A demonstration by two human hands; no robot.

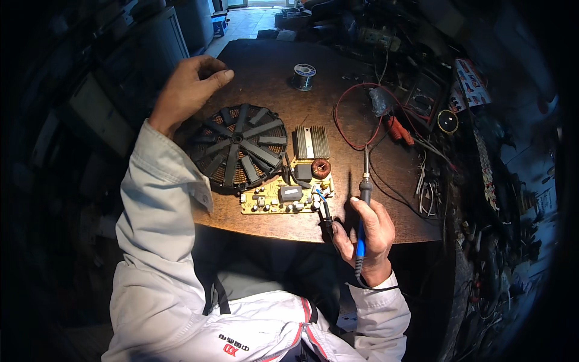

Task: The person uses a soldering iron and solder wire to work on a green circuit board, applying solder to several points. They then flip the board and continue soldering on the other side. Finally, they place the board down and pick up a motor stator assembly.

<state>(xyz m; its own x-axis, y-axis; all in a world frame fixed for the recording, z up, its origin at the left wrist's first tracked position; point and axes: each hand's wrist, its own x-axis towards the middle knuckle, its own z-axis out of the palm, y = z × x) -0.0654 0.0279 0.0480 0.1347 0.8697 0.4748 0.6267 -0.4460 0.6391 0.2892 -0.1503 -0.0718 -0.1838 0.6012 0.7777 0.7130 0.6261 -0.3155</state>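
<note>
My right hand (377,229) grips a soldering iron (365,188) with a blue and dark handle, its metal tip pointing away from me. Just left of that hand, a black cable with blue wire ends (324,208) meets a yellowish circuit board (265,203). The board carries a toroid coil (321,168) and a finned heat sink (319,143). Beside it lies a round induction coil (236,139) with black spokes over copper windings. Past that coil my left hand (196,84) is raised, its fingers curled toward the thumb; whatever they pinch, if anything, is too small to see.
A spool of solder wire (304,78) stands on the far part of the wooden table (265,66). To the right are a red test lead (336,114), red clips (399,130), a multimeter (422,93) and tangled cables (427,196). Dark clutter lines the table's right side.
</note>
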